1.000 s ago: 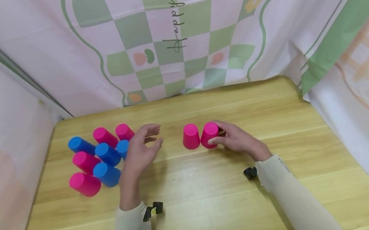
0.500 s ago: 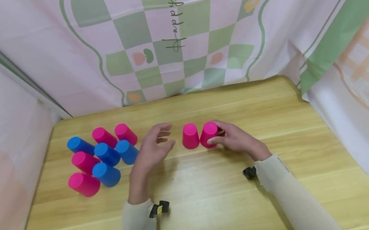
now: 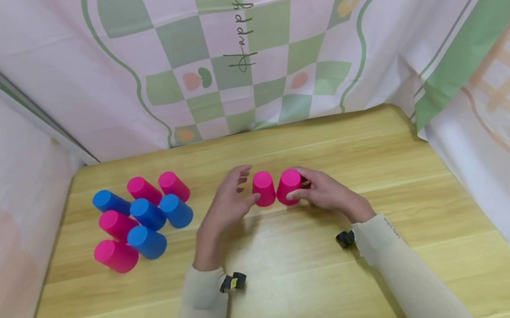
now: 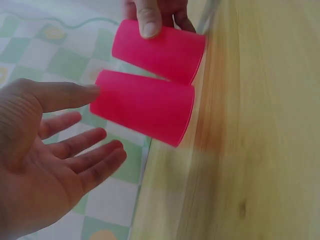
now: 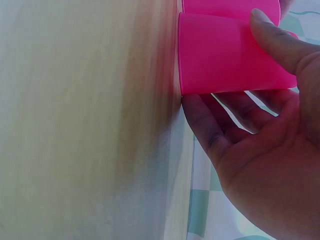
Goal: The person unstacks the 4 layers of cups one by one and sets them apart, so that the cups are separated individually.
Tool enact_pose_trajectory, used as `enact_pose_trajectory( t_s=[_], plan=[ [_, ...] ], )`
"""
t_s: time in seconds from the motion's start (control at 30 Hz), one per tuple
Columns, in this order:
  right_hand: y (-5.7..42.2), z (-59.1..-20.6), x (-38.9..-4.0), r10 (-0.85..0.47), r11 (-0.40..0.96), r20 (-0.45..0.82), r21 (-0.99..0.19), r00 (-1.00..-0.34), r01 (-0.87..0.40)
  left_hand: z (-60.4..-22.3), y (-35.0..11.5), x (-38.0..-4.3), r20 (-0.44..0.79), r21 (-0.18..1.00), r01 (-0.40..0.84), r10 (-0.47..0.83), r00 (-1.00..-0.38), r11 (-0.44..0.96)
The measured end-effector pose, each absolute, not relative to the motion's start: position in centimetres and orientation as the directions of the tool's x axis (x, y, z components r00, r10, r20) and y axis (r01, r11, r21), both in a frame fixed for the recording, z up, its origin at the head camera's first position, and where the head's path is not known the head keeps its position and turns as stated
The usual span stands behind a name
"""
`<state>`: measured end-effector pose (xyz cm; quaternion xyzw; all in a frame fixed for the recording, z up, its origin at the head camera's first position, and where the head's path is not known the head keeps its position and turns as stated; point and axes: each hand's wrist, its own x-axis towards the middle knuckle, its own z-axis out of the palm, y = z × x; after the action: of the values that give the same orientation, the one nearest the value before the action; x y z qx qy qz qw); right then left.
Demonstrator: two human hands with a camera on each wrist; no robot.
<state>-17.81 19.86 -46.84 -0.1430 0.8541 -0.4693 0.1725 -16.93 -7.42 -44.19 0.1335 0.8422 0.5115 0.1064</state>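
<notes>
Two pink cups stand upside down side by side on the wooden table. My right hand (image 3: pixel 327 191) holds the right pink cup (image 3: pixel 289 187), thumb on its near side and fingers round the far side. Beside the left pink cup (image 3: pixel 263 189) is my left hand (image 3: pixel 229 202), its fingers spread and apart from the cup. In the left wrist view the left thumb (image 4: pixel 65 96) reaches the narrow end of that cup; whether it touches, I cannot tell. The right wrist view shows the right thumb (image 5: pixel 280 42) lying on the pink wall.
At the table's left, several upside-down cups stand in a loose group, pink (image 3: pixel 117 255) and blue (image 3: pixel 148 241) mixed. The wooden table (image 3: pixel 295 286) meets a patterned cloth (image 3: pixel 244 94) at its back edge. Cloth also hangs at both sides.
My left hand has moved right, away from the cup group, to beside the left pink cup. The right hand has stayed in place on its cup.
</notes>
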Motion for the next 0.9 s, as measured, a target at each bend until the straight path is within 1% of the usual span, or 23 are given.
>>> enact_pose_trajectory(
  t_s=[0.1,0.23,0.47,0.73,0.9],
  plan=[
    [19.8,-46.8,-17.8,-0.41,0.518,-0.156,-0.851,-0.898,-0.088,-44.1,-6.7,-17.1,-0.078,0.871,0.1,0.335,-0.939,0.481],
    [19.8,-46.7,-17.8,-0.411,0.518,-0.156,-0.851,-0.898,-0.089,-44.1,-6.0,-17.2,-0.104,0.862,0.084,0.336,-0.936,0.501],
    [19.8,-46.7,-17.7,-0.413,0.516,-0.149,-0.851,-0.898,-0.096,-44.4,-5.3,-17.3,-0.105,0.843,0.099,0.341,-0.934,0.529],
    [19.9,-47.0,-17.8,-0.414,0.511,-0.145,-0.854,-0.899,-0.098,-44.8,-5.0,-17.2,-0.127,0.845,0.077,0.338,-0.933,0.529],
    [19.9,-46.9,-17.8,-0.414,0.513,-0.14,-0.852,-0.899,-0.103,-45.0,-4.9,-17.3,-0.115,0.847,0.085,0.336,-0.935,0.525]
  ],
)
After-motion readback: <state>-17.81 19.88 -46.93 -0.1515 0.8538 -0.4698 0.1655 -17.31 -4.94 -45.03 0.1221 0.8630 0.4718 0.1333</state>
